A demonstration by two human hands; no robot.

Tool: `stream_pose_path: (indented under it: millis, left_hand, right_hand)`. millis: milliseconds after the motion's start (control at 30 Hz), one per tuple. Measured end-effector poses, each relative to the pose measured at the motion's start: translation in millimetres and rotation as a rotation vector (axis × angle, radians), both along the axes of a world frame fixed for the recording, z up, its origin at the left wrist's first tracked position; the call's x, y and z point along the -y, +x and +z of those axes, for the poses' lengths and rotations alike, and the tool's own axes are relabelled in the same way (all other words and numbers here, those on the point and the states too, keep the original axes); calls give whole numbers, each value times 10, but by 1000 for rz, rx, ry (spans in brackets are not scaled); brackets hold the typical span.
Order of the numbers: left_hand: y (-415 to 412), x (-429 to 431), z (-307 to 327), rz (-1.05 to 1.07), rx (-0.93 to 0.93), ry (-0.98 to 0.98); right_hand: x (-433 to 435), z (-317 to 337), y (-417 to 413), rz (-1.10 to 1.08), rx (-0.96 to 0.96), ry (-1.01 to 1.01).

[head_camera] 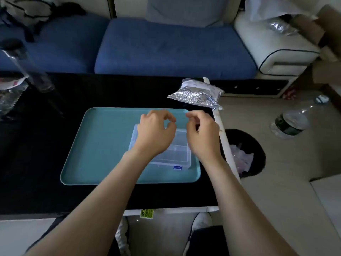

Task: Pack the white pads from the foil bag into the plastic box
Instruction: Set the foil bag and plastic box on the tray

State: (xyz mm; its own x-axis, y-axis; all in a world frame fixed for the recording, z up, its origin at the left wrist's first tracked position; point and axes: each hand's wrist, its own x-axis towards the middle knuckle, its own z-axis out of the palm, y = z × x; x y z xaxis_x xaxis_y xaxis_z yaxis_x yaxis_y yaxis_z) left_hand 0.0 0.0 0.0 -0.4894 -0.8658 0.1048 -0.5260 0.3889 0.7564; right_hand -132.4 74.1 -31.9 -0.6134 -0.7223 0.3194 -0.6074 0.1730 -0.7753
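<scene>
A clear plastic box [178,151] with a blue latch lies on the right part of a teal tray [103,145]. Both hands hover above it. My left hand [155,132] has its fingers loosely curled, thumb near the forefinger, and holds nothing that I can see. My right hand [201,132] is curled the same way, also with nothing visible in it. The silver foil bag [196,94] lies on the dark table's far right corner, beyond my right hand and apart from it. No white pads show.
The tray sits on a black table [46,145] with a white right edge. A black waste bin [245,154] stands on the floor right of the table. A water bottle [293,121] lies further right. Clear bottles stand at the table's far left. A blue sofa runs behind.
</scene>
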Motion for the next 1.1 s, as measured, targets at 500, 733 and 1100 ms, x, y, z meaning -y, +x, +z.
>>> stream_pose_path:
  millis: [500,733,1100]
  left_hand:
    - [-39,254,-582,-284,564,-72]
    - [-122,363,-652,-192,497,-69]
    - [-144,356,-560,-252,541,-20]
  right_hand:
    - [651,-277,-385,-75,592,183]
    - [839,-215,-486,-147,917,57]
    - [781,-213,-543,-550,1206,-380]
